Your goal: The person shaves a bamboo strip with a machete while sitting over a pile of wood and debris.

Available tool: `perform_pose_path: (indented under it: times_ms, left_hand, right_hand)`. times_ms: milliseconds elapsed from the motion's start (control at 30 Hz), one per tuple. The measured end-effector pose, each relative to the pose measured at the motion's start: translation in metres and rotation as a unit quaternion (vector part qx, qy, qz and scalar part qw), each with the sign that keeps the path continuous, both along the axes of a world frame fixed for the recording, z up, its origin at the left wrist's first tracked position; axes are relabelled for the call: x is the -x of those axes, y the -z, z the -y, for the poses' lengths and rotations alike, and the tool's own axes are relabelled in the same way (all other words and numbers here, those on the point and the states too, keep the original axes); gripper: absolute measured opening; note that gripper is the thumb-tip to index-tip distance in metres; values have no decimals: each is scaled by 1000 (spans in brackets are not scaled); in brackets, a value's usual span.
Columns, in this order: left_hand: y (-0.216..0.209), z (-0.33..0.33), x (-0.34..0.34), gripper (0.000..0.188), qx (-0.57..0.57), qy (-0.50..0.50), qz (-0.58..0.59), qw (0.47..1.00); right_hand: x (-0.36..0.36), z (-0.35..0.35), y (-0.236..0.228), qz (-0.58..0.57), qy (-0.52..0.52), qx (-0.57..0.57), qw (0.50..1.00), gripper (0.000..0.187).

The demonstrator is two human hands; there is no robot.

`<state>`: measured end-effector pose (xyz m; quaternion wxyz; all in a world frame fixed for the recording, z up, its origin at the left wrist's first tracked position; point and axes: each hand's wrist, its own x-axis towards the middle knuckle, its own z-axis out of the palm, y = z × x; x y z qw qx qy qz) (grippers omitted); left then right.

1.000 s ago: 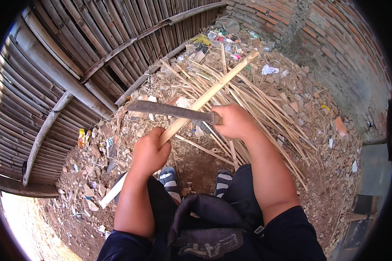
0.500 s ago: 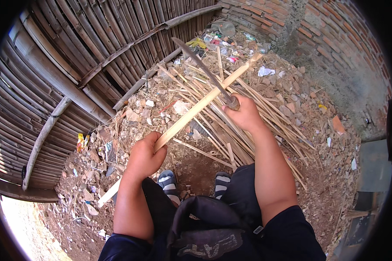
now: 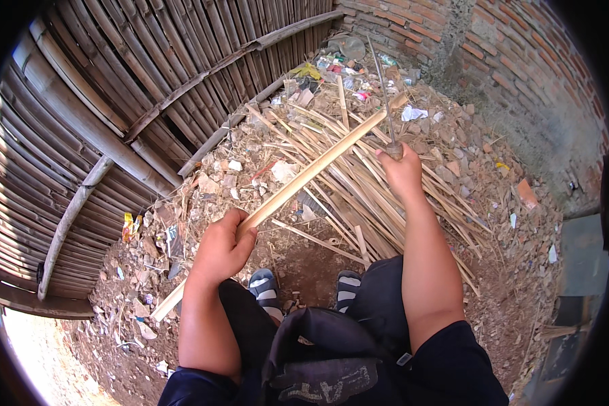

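We see the left hand [image 3: 224,247] closed around the pale strip [image 3: 318,166], which passes through the fist and points forward to the right, above the pile of thin strips [image 3: 369,196]. The right hand [image 3: 403,172] is wrapped on the handle of a long knife [image 3: 385,95]; its blade crosses the far end, but we cannot tell if it touches. The ground [image 3: 308,267] is brown and full of rubble, between a bamboo wall [image 3: 183,51] and a brick wall [image 3: 514,64]. Near the corner we notice a yellow plastic scrap [image 3: 307,71].

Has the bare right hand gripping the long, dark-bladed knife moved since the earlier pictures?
Yes: judged against the crumpled white scrap, the bare right hand has shifted rightward and forward, ending nearer to that scrap.
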<state>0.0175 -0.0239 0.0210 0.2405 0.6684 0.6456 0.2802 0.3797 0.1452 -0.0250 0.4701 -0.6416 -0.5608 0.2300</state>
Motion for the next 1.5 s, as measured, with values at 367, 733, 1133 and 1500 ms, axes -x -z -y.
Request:
perform_pose_path:
  times_ms: [367, 733, 1133, 1500]
  left_hand:
    - [3, -13, -6, 18, -92, -89, -82, 988]
    - [11, -13, -15, 25, -58, -94, -86, 990]
    - [16, -15, -25, 30, -50, -88, -116, 988]
    - [10, -14, -23, 25, -75, -113, -82, 987]
  right_hand:
    - [50, 31, -26, 137, -200, -84, 967, 28]
    - [76, 44, -27, 281, -299, -50, 911, 30]
    - [89, 53, -40, 335, -309, -23, 890, 24]
    - [74, 52, -39, 274, -268, -9, 924, 23]
